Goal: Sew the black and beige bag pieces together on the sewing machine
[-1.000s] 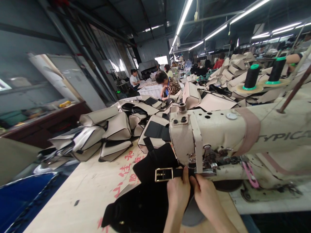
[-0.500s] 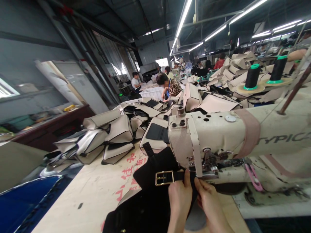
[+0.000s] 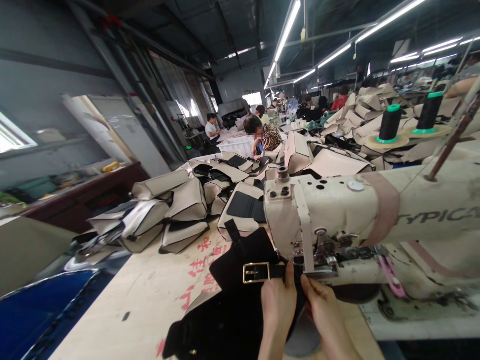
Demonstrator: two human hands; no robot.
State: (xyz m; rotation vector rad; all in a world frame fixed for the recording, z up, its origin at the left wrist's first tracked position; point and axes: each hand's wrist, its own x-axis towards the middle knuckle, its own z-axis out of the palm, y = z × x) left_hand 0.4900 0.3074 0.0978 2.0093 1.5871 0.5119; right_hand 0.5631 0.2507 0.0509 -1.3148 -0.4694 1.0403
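Note:
A black bag piece (image 3: 221,320) lies partly on the wooden table, its upper edge under the head of a cream sewing machine (image 3: 337,200). A gold buckle (image 3: 256,273) on a black strap sits just left of the fingers. My left hand (image 3: 278,300) is closed on the strap close to the needle area, fingers pointing up. Just to its right, my right hand (image 3: 323,305) pinches the edge of the same black piece, below the machine's presser area. The needle itself is hidden.
Cream bags with black trim (image 3: 187,200) are heaped behind the wooden table (image 3: 101,315). Two black thread spools (image 3: 390,125) stand behind the machine. A blue bin (image 3: 45,305) is at the lower left. A person in a patterned top (image 3: 270,138) leans over work beyond the bags.
The whole view has shifted slightly, so things appear a little further right. Both hands keep their hold on the black piece, with no clear movement against the machine.

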